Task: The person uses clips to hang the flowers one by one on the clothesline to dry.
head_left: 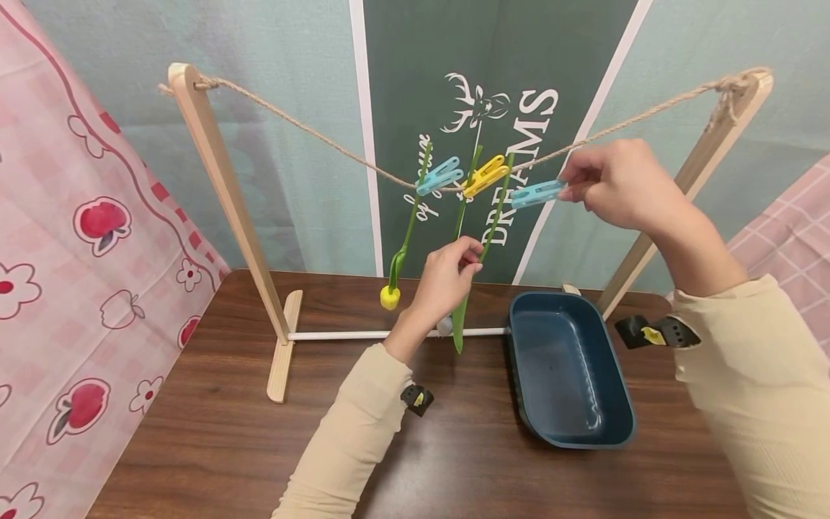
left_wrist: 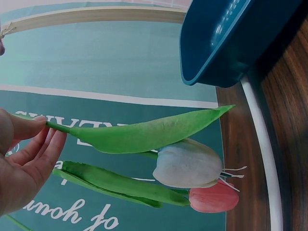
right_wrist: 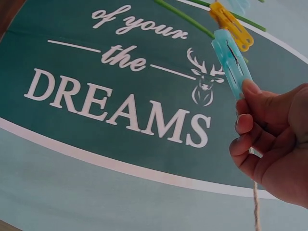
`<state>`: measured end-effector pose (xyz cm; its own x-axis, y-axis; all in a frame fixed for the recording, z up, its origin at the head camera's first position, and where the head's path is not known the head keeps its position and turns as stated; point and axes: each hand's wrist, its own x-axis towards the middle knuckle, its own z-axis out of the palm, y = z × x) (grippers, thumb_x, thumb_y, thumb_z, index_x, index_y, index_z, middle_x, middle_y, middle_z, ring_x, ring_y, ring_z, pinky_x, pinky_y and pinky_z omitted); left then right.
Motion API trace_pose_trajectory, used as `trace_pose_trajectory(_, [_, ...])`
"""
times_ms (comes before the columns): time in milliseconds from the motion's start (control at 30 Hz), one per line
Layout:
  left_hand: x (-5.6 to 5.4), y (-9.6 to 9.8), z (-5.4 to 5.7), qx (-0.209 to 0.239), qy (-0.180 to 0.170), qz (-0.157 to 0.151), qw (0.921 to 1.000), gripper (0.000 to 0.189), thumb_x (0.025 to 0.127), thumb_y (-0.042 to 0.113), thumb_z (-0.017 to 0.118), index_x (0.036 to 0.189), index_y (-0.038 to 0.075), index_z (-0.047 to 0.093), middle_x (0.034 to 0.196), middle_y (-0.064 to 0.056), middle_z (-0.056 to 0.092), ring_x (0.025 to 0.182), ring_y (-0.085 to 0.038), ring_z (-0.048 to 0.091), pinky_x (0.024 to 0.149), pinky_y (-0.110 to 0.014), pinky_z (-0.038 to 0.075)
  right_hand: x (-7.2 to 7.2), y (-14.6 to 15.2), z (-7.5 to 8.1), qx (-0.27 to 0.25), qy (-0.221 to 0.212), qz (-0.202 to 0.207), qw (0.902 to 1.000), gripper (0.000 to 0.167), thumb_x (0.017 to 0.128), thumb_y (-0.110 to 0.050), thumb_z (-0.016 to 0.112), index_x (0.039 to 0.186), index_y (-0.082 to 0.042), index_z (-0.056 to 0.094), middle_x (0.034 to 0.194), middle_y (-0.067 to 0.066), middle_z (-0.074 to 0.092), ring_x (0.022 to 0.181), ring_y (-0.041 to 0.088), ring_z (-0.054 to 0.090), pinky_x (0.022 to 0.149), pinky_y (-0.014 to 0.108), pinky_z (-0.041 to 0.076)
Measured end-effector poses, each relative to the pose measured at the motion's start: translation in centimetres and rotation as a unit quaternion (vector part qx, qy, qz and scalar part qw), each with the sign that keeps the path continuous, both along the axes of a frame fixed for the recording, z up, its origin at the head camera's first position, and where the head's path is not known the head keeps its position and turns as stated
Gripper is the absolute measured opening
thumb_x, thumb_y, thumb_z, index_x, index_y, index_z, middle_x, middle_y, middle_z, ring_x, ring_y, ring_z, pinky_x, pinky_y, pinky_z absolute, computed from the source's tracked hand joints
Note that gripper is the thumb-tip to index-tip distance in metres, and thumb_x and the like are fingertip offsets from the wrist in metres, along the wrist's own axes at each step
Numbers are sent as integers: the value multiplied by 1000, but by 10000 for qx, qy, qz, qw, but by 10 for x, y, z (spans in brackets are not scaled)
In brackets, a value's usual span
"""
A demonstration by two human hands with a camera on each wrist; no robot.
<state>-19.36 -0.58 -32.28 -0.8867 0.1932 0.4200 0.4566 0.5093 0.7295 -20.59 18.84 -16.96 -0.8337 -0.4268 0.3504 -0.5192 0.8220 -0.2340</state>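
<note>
My left hand [head_left: 447,277] pinches the green stem of a white tulip [left_wrist: 187,163], which hangs head down with a long leaf beside it. In the right wrist view my right hand [right_wrist: 274,134] grips a light blue clothespin [right_wrist: 232,62] between thumb and fingers. Its far end overlaps the upper part of that stem, close to the rope [head_left: 305,130], in the head view. A pink tulip [left_wrist: 214,197] hangs beside the white one, its stem at a yellow clothespin [head_left: 486,176] on the rope. Left of it, another blue clothespin [head_left: 441,176] holds a yellow tulip [head_left: 390,297].
Two wooden posts [head_left: 227,194] carry the sagging rope, with a white bar [head_left: 344,336] joining them low down. A deep blue basin [head_left: 570,367] stands on the brown table [head_left: 214,432] at the right. Behind hangs a printed cloth [head_left: 415,43].
</note>
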Motion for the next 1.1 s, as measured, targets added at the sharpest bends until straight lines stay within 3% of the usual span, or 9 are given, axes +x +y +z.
trace_pose_trajectory(467, [0,0,1,24,18,35,10000,16,86,5,62,102,5,61,85,-3,61,76,-12,56,69,-20,44,-5,-8,22,194,463,-188,9986,6,82,4,59,82,4,65,72,17,64,63,21,48,52,23,32])
trace_pose_trajectory(700, [1,1,3,7,-12,4,10000,16,86,6,62,102,5,61,86,-3,61,78,-13,56,70,-20,44,-10,-11,27,253,697,-117,9972,8,81,5,59,77,4,65,69,17,64,59,18,47,51,23,30])
trace_pose_trajectory(1100, [-1,3,6,7,-113,1,9999,17,86,6,62,103,6,61,87,-3,61,78,-13,56,71,-20,45,-15,-17,34,773,607,-145,9950,12,77,9,50,76,5,61,66,17,60,60,25,45,52,35,31])
